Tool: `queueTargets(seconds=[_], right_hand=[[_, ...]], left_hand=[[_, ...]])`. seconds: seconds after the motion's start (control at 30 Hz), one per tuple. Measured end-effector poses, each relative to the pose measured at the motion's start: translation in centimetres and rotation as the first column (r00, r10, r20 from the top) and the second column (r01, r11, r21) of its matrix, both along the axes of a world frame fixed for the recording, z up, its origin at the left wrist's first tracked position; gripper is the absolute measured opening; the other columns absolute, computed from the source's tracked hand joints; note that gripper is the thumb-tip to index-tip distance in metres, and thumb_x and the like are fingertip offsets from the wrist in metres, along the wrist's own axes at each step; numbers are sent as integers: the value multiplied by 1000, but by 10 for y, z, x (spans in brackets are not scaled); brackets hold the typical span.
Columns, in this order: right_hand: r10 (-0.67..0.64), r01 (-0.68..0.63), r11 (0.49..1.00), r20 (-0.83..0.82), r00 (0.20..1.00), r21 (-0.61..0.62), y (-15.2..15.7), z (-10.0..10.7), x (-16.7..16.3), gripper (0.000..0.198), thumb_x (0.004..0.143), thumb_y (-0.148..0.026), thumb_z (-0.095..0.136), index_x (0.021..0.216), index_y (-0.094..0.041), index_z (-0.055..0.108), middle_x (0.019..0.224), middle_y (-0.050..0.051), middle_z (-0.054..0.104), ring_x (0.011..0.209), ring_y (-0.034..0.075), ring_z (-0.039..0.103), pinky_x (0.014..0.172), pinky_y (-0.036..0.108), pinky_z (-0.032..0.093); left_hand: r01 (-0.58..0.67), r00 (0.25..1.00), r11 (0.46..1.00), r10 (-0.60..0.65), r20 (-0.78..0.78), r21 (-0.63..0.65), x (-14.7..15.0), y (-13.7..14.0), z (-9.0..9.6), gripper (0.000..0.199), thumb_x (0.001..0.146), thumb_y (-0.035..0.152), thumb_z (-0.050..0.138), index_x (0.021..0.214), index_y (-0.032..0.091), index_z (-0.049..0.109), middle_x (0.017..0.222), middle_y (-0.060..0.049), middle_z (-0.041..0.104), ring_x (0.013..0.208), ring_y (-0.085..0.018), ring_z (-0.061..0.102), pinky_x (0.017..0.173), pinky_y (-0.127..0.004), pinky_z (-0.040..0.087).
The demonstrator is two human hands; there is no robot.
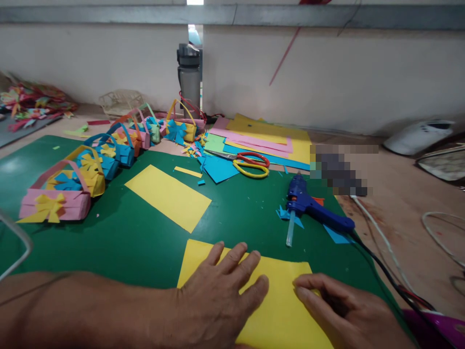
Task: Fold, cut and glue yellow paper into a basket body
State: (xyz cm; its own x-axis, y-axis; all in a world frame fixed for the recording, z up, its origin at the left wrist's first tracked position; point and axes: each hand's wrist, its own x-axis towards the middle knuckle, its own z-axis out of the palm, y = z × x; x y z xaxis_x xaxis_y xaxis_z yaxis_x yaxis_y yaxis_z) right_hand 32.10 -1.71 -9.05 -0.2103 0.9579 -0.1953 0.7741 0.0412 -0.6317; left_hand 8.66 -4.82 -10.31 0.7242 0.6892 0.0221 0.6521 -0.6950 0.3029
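Note:
A sheet of yellow paper [279,310] lies on the green mat in front of me. My left hand [225,286] rests flat on it with the fingers spread. At the sheet's right edge, my right hand [345,305] pinches the paper between thumb and forefinger. Beyond the sheet, a smaller yellow paper rectangle [169,198] lies flat. To the right, a blue glue gun [301,201] rests on the mat with a clear glue stick poking out of its back. Scissors [250,165] with red and yellow handles lie over blue paper.
Several small paper baskets with bows [54,203] stand in a row at the left. Coloured paper sheets [269,135] are stacked at the back, near a grey bottle [189,80]. The glue gun's black cord [381,261] runs along the right side of the green mat [109,242].

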Motion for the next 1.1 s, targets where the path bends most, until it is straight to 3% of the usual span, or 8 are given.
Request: queueTargets(seconds=[0.17,0.53,1.1], right_hand=[[-23,24,1000,-3,1000,20,-2,-5,2,25,71,-42,53,62,-24,69,55,-1,65,48,16,60,42,20,43],[-55,56,998,-13,998,31,2,5,-6,26,67,-42,52,56,-24,68,53,-2,65,47,16,61,41,19,44],[54,-56,997,37,998,59,-2,-4,4,23,77,-38,52,70,-24,69,60,-2,66,53,16,61,48,21,45]], left_hand=[[-6,1000,1000,7,-5,13,-1,1,0,76,87,69,29,139,13,33,146,-20,34,135,-39,27,101,-57,34],[-2,1000,1000,2,-4,-14,-1,2,4,76,87,69,28,139,13,34,146,-19,34,135,-38,28,100,-56,35],[18,1000,998,-18,9,-62,-4,8,14,80,82,74,35,135,15,39,143,-18,39,129,-37,35,99,-54,35]])
